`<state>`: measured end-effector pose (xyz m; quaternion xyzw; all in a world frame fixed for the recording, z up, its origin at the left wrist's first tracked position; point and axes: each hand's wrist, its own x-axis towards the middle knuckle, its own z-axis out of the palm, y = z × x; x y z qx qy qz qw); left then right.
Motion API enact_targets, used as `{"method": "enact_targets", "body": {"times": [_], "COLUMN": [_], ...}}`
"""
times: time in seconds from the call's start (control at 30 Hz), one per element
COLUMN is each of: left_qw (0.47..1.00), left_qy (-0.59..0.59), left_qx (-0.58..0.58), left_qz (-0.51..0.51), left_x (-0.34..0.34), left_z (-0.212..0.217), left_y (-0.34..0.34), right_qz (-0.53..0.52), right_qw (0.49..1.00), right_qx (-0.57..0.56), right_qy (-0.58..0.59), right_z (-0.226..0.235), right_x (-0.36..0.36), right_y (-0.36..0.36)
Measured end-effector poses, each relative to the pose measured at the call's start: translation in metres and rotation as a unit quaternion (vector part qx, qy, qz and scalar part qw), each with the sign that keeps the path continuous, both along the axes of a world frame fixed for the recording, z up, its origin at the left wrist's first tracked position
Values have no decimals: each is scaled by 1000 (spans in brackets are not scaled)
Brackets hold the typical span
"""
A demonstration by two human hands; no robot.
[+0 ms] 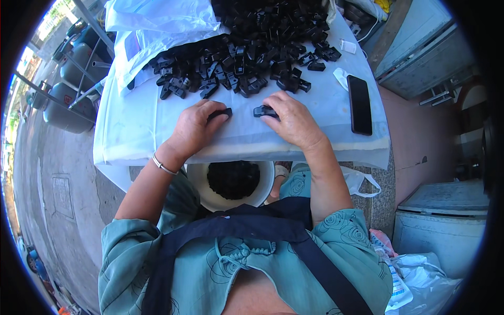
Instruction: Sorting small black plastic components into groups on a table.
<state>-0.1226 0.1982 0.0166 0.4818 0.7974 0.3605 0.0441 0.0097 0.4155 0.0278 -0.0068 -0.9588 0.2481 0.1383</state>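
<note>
My left hand (193, 126) rests on the white-covered table (131, 131) with its fingers closed over a small black plastic part (222, 112). Beside it, my right hand (292, 118) grips another small black plastic part (262, 111) at its fingertips. The two parts lie a short gap apart near the table's front edge. Just beyond both hands spreads a large heap of several similar black plastic parts (247, 47). Below the table edge, between my knees, a white bucket (202, 185) holds a dark pile of black parts (233, 179).
A black phone (359, 104) lies on the table to the right of my right hand. White plastic bags (157, 26) sit at the table's back left. Grey gas cylinders (65, 107) stand left of the table. A white box (441, 220) and bags are at the lower right.
</note>
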Motion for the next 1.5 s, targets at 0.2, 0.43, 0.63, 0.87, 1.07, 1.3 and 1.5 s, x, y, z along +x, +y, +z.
{"method": "enact_targets", "body": {"times": [0.2, 0.43, 0.63, 0.87, 1.07, 1.3, 1.5], "left_qw": [998, 989, 990, 994, 993, 996, 994], "left_qy": [33, 94, 54, -97, -104, -78, -9], "left_qx": [-41, -88, -36, 41, 57, 31, 94], "left_qz": [42, -70, -125, -27, -14, -19, -55], "left_x": [1, -12, -13, 2, 3, 4, 3], "left_z": [13, 28, 11, -11, -16, -10, -3], "left_y": [-1, -8, -8, -2, -5, -5, -11], "right_qz": [-285, -233, -100, 109, 102, 85, 78], "right_qw": [942, 962, 956, 971, 978, 975, 977], "right_qx": [6, 7, -172, -105, 8, 39, 74], "right_qy": [175, 143, 217, 185, 180, 202, 185], "right_z": [-21, -28, 2, -25, -19, -23, -22], "right_x": [-9, -27, -5, -18, -13, -8, -7], "right_y": [53, 19, -1, -45, -53, -55, -59]}}
